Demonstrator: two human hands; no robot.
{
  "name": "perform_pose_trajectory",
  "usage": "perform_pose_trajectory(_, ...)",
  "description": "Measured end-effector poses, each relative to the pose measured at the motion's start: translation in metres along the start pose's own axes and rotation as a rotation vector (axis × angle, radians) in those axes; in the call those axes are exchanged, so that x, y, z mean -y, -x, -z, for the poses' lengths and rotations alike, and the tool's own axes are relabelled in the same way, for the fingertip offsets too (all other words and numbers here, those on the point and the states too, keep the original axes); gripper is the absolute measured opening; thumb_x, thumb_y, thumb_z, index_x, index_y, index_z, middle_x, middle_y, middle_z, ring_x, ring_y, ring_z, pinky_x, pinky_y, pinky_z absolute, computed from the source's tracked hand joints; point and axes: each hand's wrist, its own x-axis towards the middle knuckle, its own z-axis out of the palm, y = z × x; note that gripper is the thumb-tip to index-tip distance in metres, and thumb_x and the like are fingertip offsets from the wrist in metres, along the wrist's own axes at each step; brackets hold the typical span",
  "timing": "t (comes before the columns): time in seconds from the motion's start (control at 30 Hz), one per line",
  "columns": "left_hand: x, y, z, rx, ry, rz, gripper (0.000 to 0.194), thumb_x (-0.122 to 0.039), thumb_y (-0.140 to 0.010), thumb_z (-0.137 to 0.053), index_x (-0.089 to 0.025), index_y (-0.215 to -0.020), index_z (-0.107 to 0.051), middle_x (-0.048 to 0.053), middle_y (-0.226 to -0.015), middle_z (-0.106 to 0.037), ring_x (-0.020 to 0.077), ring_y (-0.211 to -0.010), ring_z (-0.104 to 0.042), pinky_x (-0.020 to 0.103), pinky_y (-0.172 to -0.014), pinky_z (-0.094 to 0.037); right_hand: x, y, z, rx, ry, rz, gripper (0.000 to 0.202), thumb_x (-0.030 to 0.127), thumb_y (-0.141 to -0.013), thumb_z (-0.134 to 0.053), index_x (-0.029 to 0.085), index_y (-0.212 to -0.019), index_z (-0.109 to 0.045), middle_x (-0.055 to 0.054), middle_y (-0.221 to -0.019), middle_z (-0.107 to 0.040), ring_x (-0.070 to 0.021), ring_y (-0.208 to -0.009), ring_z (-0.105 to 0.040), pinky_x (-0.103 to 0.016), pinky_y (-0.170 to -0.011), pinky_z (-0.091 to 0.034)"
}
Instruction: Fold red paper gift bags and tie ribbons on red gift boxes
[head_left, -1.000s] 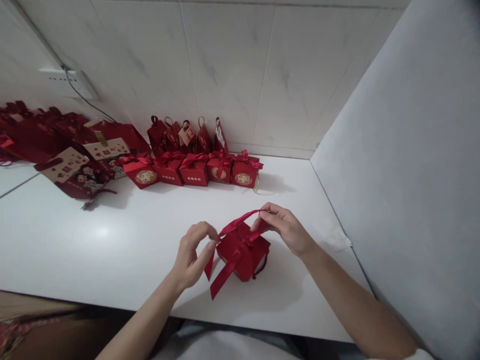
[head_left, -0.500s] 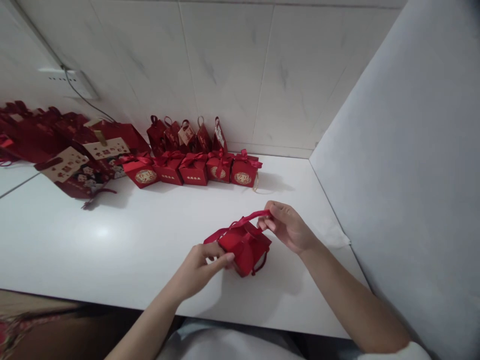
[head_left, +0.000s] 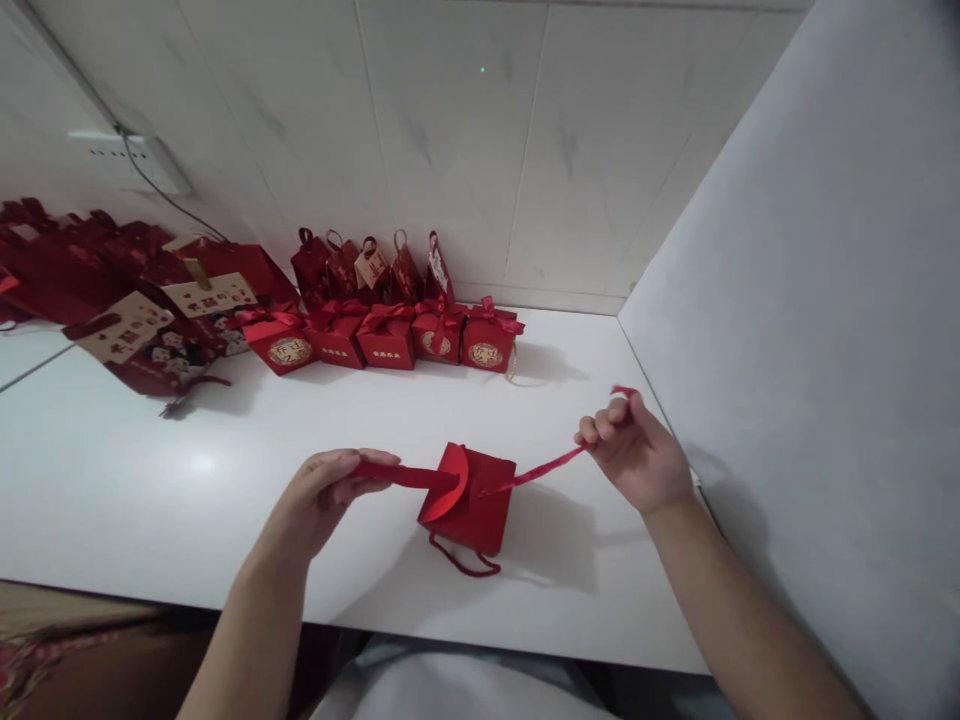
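Note:
A small red gift box (head_left: pixel 484 505) stands on the white table in front of me, its top flaps partly folded over. Red ribbon (head_left: pixel 420 477) runs out of its top to both sides. On the left, my left hand (head_left: pixel 322 490) pinches one ribbon end between thumb and fingers. My right hand (head_left: pixel 634 450), raised at the right, has its fingers closed round the other end, whose tip sticks out above the thumb. Both stretches look taut, and neither hand touches the box. A dark red cord (head_left: pixel 465 568) hangs from the box's near side onto the table.
Behind stands a row of red boxes with bows (head_left: pixel 386 340), with several small looped bags (head_left: pixel 371 268) against the tiled wall. Larger red gift bags (head_left: pixel 150 345) crowd the left. A white panel (head_left: pixel 810 300) bounds the right side. A socket strip (head_left: pixel 139 160) is on the wall.
My left hand has let go of the box and moved left with a ribbon end. My right hand has drawn the other end right. The box has turned and stands free.

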Motion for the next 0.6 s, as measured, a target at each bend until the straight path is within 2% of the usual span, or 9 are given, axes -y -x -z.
perform_pose_trajectory(0.07, -0.005, 0.001, 0.01, -0.077, 0.105, -0.053, 0.024, -0.026, -0.075, -0.069, -0.016, -0.053, -0.066, 0.0, -0.041, -0.043, 0.0238, -0.084, -0.069, 0.03, -0.08, -0.06, 0.0, 0.008, 0.011, 0.075, 0.088, 0.061, 0.027, 0.048, -0.088, -0.059, 0.031, -0.07, -0.069, 0.001, -0.058, -0.061, -0.0192, -0.067, -0.061, -0.037, -0.072, -0.052)
perform_pose_trajectory(0.13, -0.011, 0.0, 0.018, -0.161, 0.188, -0.09, 0.033, -0.021, -0.072, -0.07, -0.016, -0.042, -0.055, 0.0, -0.04, -0.039, 0.0251, -0.088, -0.07, 0.029, -0.077, -0.061, 0.002, 0.016, 0.02, 0.204, 0.197, 0.122, 0.03, 0.052, -0.088, -0.057, 0.033, -0.069, -0.07, 0.0, -0.054, -0.063, -0.0221, -0.066, -0.063, -0.041, -0.073, -0.052)
perform_pose_trajectory(0.23, -0.018, -0.007, 0.026, -0.279, 0.28, -0.088, 0.028, -0.015, -0.069, -0.068, -0.017, -0.045, -0.054, -0.001, -0.04, -0.038, 0.0242, -0.085, -0.071, 0.028, -0.074, -0.063, 0.006, 0.023, 0.025, 0.478, 0.383, 0.151, 0.04, 0.059, -0.089, -0.051, 0.033, -0.069, -0.075, -0.004, -0.058, -0.07, -0.0255, -0.071, -0.068, -0.046, -0.081, -0.051)
perform_pose_trajectory(0.33, -0.022, -0.016, 0.033, -0.391, 0.345, -0.026, 0.017, -0.011, -0.068, -0.065, -0.017, -0.054, -0.058, -0.002, -0.041, -0.041, 0.0222, -0.082, -0.072, 0.024, -0.065, -0.062, 0.012, 0.027, 0.019, 0.691, 0.503, 0.107, 0.038, 0.052, -0.093, -0.049, 0.031, -0.083, -0.079, -0.007, -0.079, -0.077, -0.028, -0.089, -0.07, -0.048, -0.088, -0.05)
perform_pose_trajectory(0.43, -0.023, -0.023, 0.039, -0.457, 0.372, 0.048, 0.015, -0.009, -0.069, -0.064, -0.017, -0.057, -0.058, -0.001, -0.043, -0.047, 0.0208, -0.082, -0.072, 0.021, -0.062, -0.061, 0.017, 0.029, 0.008, 0.763, 0.567, 0.04, 0.035, 0.042, -0.097, -0.046, 0.028, -0.099, -0.077, -0.009, -0.098, -0.076, -0.0283, -0.104, -0.067, -0.049, -0.093, -0.048)
perform_pose_trajectory(0.5, -0.022, -0.023, 0.042, -0.472, 0.396, 0.068, 0.016, -0.011, -0.07, -0.063, -0.017, -0.056, -0.057, 0.002, -0.051, -0.058, 0.0211, -0.086, -0.071, 0.024, -0.069, -0.061, 0.021, 0.031, 0.001, 0.774, 0.604, 0.0, 0.044, 0.043, -0.101, -0.036, 0.025, -0.106, -0.075, -0.01, -0.106, -0.074, -0.0278, -0.11, -0.064, -0.049, -0.099, -0.045)
perform_pose_trajectory(0.6, -0.02, -0.019, 0.043, -0.388, 0.493, 0.005, 0.025, -0.019, -0.072, -0.066, -0.019, -0.05, -0.054, 0.003, -0.069, -0.069, 0.0207, -0.091, -0.069, 0.033, -0.085, -0.06, 0.025, 0.032, -0.005, 0.758, 0.652, 0.01, 0.053, 0.045, -0.102, -0.025, 0.023, -0.113, -0.072, -0.01, -0.111, -0.073, -0.0265, -0.113, -0.063, -0.049, -0.108, -0.037)
